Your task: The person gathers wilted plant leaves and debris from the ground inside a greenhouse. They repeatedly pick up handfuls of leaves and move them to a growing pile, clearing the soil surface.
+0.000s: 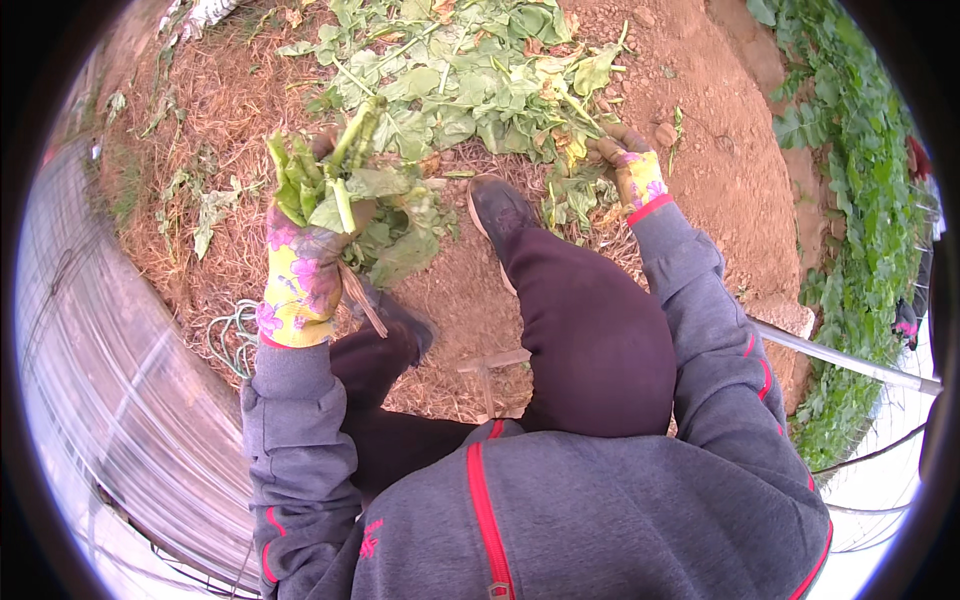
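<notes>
My left hand (304, 262), in a flowered yellow glove, grips a bunch of green leafy stems (352, 165). Cut stalk ends point up from it and its leaves droop to the right. A brown dry strip (363, 300) hangs below the same hand. My right hand (631, 161), gloved alike, has its fingers at the right edge of a heap of cut leafy greens (457, 90), closed around the end of a leafy stem (579, 109). Some leaves in the heap are yellowed or wilted. The fingertips of both hands are partly hidden.
Dry straw (217, 97) and bare soil (705, 127) surround the heap. A green cord (234, 337) lies at left, beside plastic sheeting (127, 360). Growing leafy plants (862, 225) line the right, near a metal pole (847, 356). My shoe (501, 206) stands close below the heap.
</notes>
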Available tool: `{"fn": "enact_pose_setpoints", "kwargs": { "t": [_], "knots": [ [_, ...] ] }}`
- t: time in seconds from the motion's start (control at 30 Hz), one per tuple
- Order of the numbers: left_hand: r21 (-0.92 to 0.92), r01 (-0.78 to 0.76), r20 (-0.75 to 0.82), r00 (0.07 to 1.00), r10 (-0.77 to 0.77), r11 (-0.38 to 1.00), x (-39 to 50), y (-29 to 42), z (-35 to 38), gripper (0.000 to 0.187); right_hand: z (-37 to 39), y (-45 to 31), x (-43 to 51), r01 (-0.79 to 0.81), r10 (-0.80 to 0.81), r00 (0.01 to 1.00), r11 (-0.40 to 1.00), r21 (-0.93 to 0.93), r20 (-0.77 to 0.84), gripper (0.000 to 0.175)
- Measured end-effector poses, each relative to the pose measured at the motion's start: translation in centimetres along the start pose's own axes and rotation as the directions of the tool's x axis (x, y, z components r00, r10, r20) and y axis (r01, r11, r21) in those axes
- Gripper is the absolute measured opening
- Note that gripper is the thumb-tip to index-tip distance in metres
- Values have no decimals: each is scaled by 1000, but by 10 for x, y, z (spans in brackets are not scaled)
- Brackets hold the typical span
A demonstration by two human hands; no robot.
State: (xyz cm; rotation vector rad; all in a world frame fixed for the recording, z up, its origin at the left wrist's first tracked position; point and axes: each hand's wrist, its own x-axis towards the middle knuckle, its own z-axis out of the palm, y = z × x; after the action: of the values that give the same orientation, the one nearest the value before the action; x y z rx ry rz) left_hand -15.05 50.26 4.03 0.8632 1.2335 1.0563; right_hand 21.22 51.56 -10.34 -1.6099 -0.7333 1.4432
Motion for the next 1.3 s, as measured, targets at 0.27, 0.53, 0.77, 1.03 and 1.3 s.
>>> {"fn": "enact_pose_setpoints", "kwargs": {
  "t": [0.27, 0.53, 0.77, 1.03, 1.3],
  "knots": [
    [-98, 178, 105, 980, -168, 979, -4, -12, 31, 59, 119, -89, -41, -157, -10, 854, 948, 276, 520, 29],
    [-82, 148, -64, 986, -153, 986, -2, -6, 33, 52, 117, -74, -15, 110, 79, 752, 964, -243, 655, 31],
    [-32, -47, -117, 992, 43, 998, -3, -4, 4, 53, -19, 54, 63, -169, 141, 986, 794, -583, -93, 27],
    [-30, -13, -87, 996, 11, 999, 0, -14, -8, 53, -12, 116, 54, -55, 235, 971, 425, -903, 52, 41],
    [-39, -14, -109, 994, 9, 999, 3, -18, -8, 53, -33, 118, 55, -150, 0, 973, 756, -637, -229, 24]
  ]
}}
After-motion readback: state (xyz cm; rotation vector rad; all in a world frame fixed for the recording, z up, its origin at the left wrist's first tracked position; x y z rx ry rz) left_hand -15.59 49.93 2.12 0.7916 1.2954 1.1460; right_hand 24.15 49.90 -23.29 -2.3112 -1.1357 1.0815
